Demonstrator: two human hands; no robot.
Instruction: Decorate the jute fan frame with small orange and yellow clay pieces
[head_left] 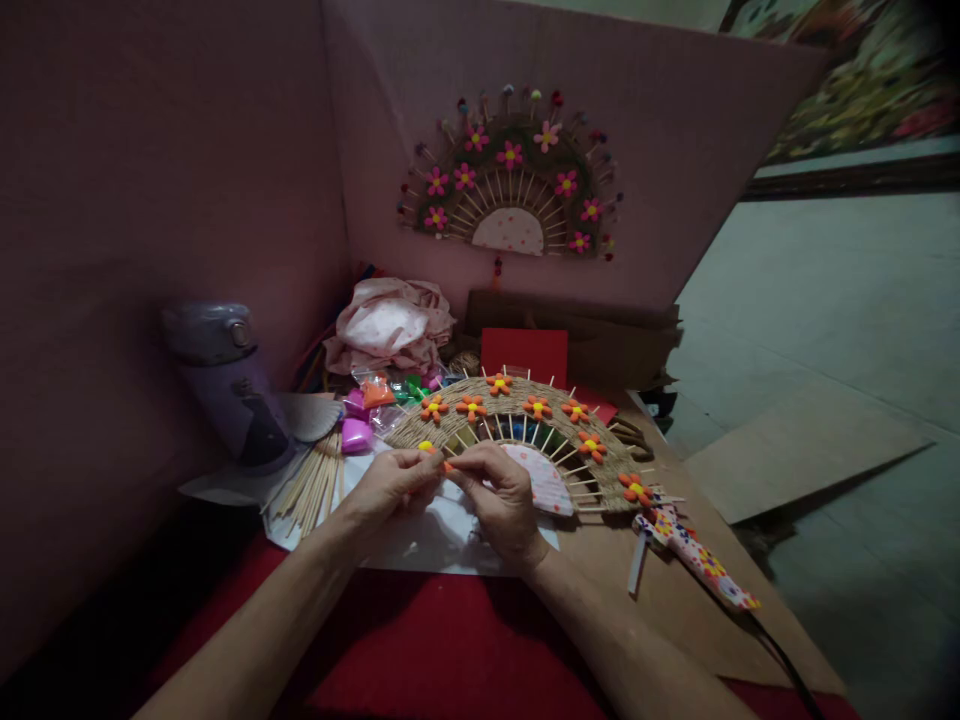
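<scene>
My left hand [399,487] and my right hand [496,492] meet with pinched fingers over the left end of a half-round fan [628,465]. Between the fingertips shows a small orange piece of modelling clay [448,467]; its full shape is hidden. The fan is wound with tan twine over thin sticks and carries several orange flowers [538,407] with yellow centres. A yellow dot [426,447] sits just beyond my left fingers. At the fan's inner base lies a spotted white half-circle [541,480], partly covered by my right hand.
Left of my hands are wooden sticks [319,485] and a lilac bottle [232,390]. Clay packets [357,434] and crumpled cloth [390,325] lie behind. A flower-patterned glue gun [697,555] with a cord rests on cardboard [607,570] at right. A pink-flowered fan [510,175] hangs on the back panel.
</scene>
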